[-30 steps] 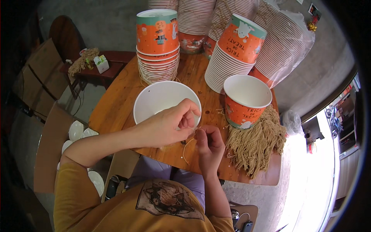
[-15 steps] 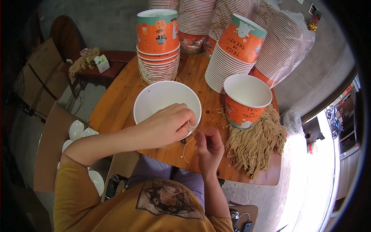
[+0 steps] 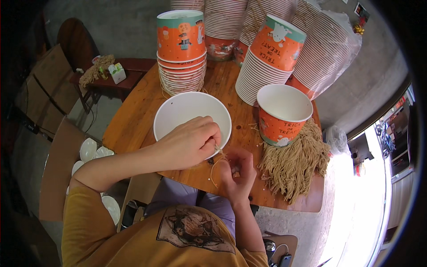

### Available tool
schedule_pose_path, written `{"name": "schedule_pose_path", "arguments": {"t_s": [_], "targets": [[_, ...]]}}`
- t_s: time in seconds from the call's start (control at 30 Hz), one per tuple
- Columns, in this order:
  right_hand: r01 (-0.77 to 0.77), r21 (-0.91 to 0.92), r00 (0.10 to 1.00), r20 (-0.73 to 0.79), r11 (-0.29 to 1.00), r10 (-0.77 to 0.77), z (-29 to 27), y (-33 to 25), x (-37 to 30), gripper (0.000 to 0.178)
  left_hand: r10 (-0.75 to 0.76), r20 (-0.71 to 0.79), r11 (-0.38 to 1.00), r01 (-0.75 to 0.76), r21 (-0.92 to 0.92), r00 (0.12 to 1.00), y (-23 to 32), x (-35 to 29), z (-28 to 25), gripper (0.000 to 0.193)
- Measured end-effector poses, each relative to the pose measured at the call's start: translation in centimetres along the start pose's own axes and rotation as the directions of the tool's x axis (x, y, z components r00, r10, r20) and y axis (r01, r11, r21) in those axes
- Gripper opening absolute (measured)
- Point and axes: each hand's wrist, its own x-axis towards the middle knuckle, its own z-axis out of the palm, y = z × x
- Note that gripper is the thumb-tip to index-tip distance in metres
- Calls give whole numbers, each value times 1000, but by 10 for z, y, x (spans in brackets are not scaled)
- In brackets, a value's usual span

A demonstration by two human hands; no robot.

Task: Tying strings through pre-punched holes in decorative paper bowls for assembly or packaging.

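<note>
A white-lined paper bucket [image 3: 187, 109] sits in front of me, its mouth facing me, with a small hole in its far rim. My left hand [image 3: 191, 141] reaches across it, fingers closed on a thin piece of twine [image 3: 214, 171] at the near right rim. Just right of that rim, my right hand [image 3: 240, 174] has its thumb and index fingertips at the twine, the other fingers curled. The twine's loose end hangs in a curve onto the wooden table [image 3: 133, 115]. My left fingers hide the spot where twine meets rim.
An orange paper bucket [image 3: 284, 118] stands right, beside a tan twine bundle [image 3: 296, 164]. Behind are two upside-down bucket stacks, left [image 3: 181, 42] and right [image 3: 269, 58], and plastic-wrapped stacks [image 3: 327, 49]. A dark red bench [image 3: 138, 65] holds more twine.
My right thumb and fingers have shifted slightly left and down at the twine. The left hand has risen a little; the bucket has barely moved.
</note>
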Motion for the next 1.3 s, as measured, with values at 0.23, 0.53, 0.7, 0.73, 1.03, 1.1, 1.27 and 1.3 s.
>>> {"name": "schedule_pose_path", "arguments": {"t_s": [0.23, 0.53, 0.7, 0.73, 1.03, 1.1, 1.27, 1.3], "targets": [[175, -391, 984, 31, 904, -177, 4, -4, 7, 27, -34, 27, 998, 35, -53, 999, 1, 1, 1, 4], [291, -548, 947, 52, 784, -316, 3, 1, 8, 21, 6, -12, 998, -6, -70, 1000, 1, 2, 4, 5], [103, -470, 994, 13, 877, -110, 6, 5, 0, 20, 37, -58, 997, -41, -63, 998, -1, 3, 6, 2], [102, -471, 994, 12, 876, -108, 7, 5, 1, 20, 36, -57, 997, -40, -64, 998, -1, 3, 6, 2], [150, -408, 986, 2, 901, -164, 12, 12, -5, 16, 19, -81, 1000, -20, -7, 997, -9, 4, 9, 3], [-87, -252, 996, -13, 964, 86, 13, 8, -8, 15, 36, -82, 999, -37, -12, 996, -11, 3, 9, 5], [-27, -207, 983, 174, 978, 64, -2, -7, -6, 11, -140, 46, 987, 143, -72, 989, 11, -6, -10, 11], [46, -224, 963, 268, 974, 16, -10, -9, -4, 10, -194, 140, 975, 207, -83, 971, 15, -10, -15, 14]]}}
